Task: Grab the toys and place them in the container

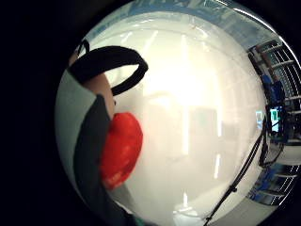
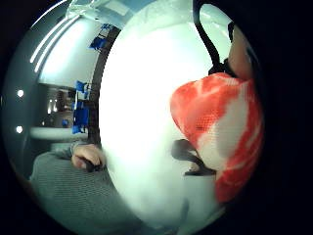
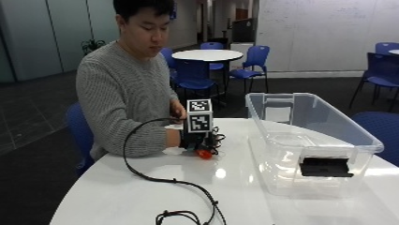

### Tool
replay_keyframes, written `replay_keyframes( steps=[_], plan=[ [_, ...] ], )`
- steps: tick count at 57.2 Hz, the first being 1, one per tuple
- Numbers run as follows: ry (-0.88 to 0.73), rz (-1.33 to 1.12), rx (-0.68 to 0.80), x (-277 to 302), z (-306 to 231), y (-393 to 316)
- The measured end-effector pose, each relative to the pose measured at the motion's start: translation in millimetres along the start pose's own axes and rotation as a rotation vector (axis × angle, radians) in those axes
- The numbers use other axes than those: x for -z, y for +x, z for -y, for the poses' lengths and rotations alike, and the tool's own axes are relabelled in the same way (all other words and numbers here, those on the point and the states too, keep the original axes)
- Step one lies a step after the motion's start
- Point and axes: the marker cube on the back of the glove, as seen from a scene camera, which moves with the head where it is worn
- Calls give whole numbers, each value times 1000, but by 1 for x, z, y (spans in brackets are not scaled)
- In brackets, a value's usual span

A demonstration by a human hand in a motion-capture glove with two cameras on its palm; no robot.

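In the outside view my gloved right hand (image 3: 195,138) sits low over the white table (image 3: 156,197), left of the clear plastic container (image 3: 312,140). Its fingers curl around a small red toy (image 3: 204,153) that peeks out below the hand. Both palm views show the same red-and-white toy (image 2: 220,132) pressed close against the palm, with the red toy (image 1: 121,149) beside a finger and a black strap. The container looks empty. No other toys show on the table.
The person's bare left hand (image 2: 87,157) rests near the table edge. A black cable (image 3: 159,180) loops across the tabletop toward the front edge. Blue chairs (image 3: 249,61) and a round table (image 3: 205,55) stand behind.
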Motion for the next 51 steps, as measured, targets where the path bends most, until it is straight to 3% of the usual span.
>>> replay_keyframes(
  steps=[6, 16, 23, 28, 38, 44, 51],
  plan=[
    [51, -44, 52, 30, 2, -8],
    [237, -120, 148, 148, 27, -16],
    [300, -81, 113, 207, 58, -19],
    [287, -147, 79, 214, 86, -18],
    [235, -275, -149, 206, 177, 8],
    [176, -215, -105, 192, 237, 6],
    [144, -180, -185, 180, 276, 17]
  ],
)
